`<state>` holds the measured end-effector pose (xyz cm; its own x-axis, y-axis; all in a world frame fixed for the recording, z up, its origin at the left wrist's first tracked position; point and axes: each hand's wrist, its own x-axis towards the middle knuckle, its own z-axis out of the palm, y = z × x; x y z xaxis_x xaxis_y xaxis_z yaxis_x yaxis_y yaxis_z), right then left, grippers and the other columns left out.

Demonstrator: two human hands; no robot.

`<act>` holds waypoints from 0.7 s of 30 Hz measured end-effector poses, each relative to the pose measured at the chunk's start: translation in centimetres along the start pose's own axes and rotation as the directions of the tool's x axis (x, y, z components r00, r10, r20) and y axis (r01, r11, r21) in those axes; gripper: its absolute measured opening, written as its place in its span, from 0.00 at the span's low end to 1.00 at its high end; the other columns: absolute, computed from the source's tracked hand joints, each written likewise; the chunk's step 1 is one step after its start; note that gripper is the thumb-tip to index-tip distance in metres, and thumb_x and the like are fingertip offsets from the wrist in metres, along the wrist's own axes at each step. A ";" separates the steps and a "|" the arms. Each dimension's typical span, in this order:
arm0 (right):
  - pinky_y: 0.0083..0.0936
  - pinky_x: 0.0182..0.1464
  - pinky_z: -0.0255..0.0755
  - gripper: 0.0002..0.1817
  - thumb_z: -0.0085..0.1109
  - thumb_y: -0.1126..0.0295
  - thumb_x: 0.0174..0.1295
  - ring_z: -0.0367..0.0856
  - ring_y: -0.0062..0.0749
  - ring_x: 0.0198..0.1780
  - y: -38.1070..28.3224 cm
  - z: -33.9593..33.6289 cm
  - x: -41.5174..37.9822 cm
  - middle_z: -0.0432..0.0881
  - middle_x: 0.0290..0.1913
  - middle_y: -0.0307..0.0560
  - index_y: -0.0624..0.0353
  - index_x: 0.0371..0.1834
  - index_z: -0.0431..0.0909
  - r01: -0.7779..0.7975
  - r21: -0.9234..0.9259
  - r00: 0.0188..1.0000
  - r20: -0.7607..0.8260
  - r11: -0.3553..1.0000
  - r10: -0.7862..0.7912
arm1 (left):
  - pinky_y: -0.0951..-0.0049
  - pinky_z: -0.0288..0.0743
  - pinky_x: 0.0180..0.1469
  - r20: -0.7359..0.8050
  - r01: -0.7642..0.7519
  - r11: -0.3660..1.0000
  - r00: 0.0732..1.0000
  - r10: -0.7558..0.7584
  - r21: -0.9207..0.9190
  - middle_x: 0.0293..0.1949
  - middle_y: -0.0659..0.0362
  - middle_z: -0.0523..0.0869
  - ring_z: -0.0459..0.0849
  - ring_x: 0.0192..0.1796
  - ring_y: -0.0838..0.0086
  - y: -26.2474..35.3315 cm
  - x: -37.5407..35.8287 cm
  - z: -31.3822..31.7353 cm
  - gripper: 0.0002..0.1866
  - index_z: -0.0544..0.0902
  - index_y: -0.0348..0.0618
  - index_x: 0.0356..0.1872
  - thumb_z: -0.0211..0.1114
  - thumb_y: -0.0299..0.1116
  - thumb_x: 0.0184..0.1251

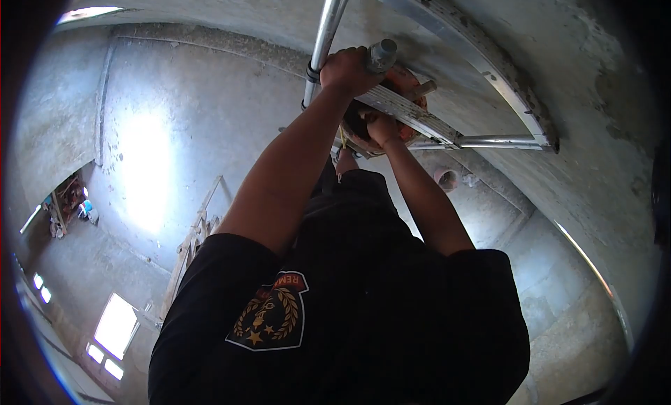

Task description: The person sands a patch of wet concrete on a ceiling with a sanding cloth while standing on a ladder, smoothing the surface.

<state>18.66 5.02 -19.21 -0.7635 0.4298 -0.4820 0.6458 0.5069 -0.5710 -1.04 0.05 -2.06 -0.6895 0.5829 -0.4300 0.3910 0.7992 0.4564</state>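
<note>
My left hand (348,68) is closed beside the metal ladder (326,38), level with its flat crosspiece. A grey, round-ended cylinder (382,54), like a handle caked in cement, sticks out at the thumb side of the fist. What lies inside the palm is hidden. Beneath the crosspiece sits an orange-red bucket (402,83), with a stubby wooden piece (422,90) jutting over its rim. My right hand (381,127) reaches into the bucket's dark opening, its fingers curled. Shadow hides whatever they grip.
Far below, a pinkish bucket (446,178) stands on the floor near the wall. A wooden frame (192,244) rises to the left of my body. My foot (346,162) shows under the bucket. The rough plastered wall (587,76) runs close along the right.
</note>
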 end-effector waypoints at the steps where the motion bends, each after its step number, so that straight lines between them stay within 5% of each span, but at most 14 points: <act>1: 0.44 0.72 0.69 0.23 0.57 0.64 0.65 0.75 0.58 0.69 0.7 0.9 1.0 0.80 0.66 0.62 0.52 0.64 0.82 -0.059 -0.161 0.998 0.012 0.985 0.062 | 0.53 0.83 0.58 0.008 0.006 1.000 1.000 -0.006 -0.002 0.51 0.53 0.90 0.89 0.56 0.55 -0.1 0.0 0.3 0.38 0.87 0.53 0.53 0.67 0.73 0.53; 8: 0.45 0.75 0.63 0.28 0.48 0.54 0.73 0.69 0.59 0.75 2.8 5.9 4.2 0.72 0.74 0.64 0.55 0.72 0.74 0.016 -0.217 0.999 0.037 0.976 -0.008 | 0.53 0.83 0.58 -0.020 0.008 1.000 1.000 -0.008 -0.029 0.50 0.55 0.91 0.89 0.56 0.56 0.3 -0.3 0.1 0.34 0.87 0.53 0.52 0.70 0.67 0.51; 10: 0.47 0.72 0.67 0.27 0.47 0.52 0.74 0.73 0.61 0.71 2.4 7.0 4.5 0.76 0.70 0.63 0.54 0.69 0.77 0.115 -0.165 0.971 -0.191 0.980 -0.146 | 0.53 0.83 0.58 -0.025 0.023 1.000 0.999 -0.023 -0.020 0.50 0.56 0.91 0.89 0.55 0.56 0.1 0.1 0.1 0.34 0.87 0.54 0.53 0.71 0.67 0.51; 21: 0.47 0.70 0.69 0.26 0.49 0.53 0.73 0.76 0.61 0.68 1.4 10.6 6.6 0.79 0.67 0.63 0.54 0.67 0.78 0.156 -0.150 0.987 -0.022 0.976 -0.161 | 0.51 0.82 0.58 -0.054 -0.002 0.998 0.999 -0.001 -0.058 0.47 0.52 0.91 0.90 0.53 0.52 0.0 -0.1 0.4 0.34 0.88 0.52 0.51 0.71 0.67 0.50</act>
<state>14.57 0.65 -30.22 -0.8573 0.3592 -0.3688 0.5117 0.6737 -0.5333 -0.72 0.02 -2.32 -0.7216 0.5734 -0.3881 0.3564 0.7881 0.5018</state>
